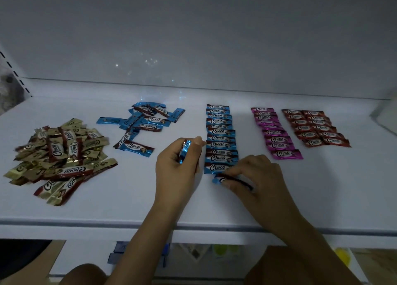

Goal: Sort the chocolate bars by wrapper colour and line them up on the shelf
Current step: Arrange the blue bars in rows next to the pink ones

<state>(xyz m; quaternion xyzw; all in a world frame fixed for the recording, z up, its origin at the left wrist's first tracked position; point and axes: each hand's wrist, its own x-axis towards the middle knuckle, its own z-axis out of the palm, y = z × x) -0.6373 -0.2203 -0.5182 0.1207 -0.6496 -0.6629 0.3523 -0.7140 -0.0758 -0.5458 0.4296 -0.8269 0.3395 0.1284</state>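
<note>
**Laying out the blue column, gold heap waiting**

The right hand (257, 177) pinches a blue Choco bar (217, 180) flat on the white shelf (322, 188), at the near end of the blue column (220, 138). The left hand (178, 162) grips a few spare blue bars (185, 150). The pink column (275, 132) and the red double column (315, 127) look finished. A loose blue heap (141, 123) and a gold heap (62, 151) remain unsorted. The wrappers are glossy foil with crimped ends.

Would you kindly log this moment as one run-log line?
left hand: grips spare blue bars | right hand: pinches blue bar at near end of blue row | unsorted: gold pile, blue pile
</note>
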